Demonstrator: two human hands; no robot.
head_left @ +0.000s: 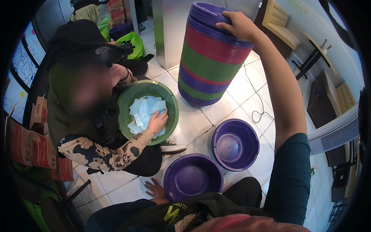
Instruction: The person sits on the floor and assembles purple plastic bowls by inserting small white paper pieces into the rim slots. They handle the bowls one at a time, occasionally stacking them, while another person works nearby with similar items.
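Note:
A tall stack of nested basins [210, 62] in purple, red and green stands on the tiles, leaning a little. My right hand [235, 25] grips the rim of the top purple basin, with my arm stretched out to it. Down by the floor, my left hand [155, 190] has its fingers spread, close beside a purple basin [170, 170] in front of me. Another purple basin [253, 135] sits just beyond it to the right; the insides of both show nothing in them.
At the left a co-worker sits with a green basin [174, 96] holding light-blue sheets or packets [145, 110], one hand [157, 123] on them. Cardboard boxes [33, 143] lie at far left. A thin cable [259, 100] runs over the tiles.

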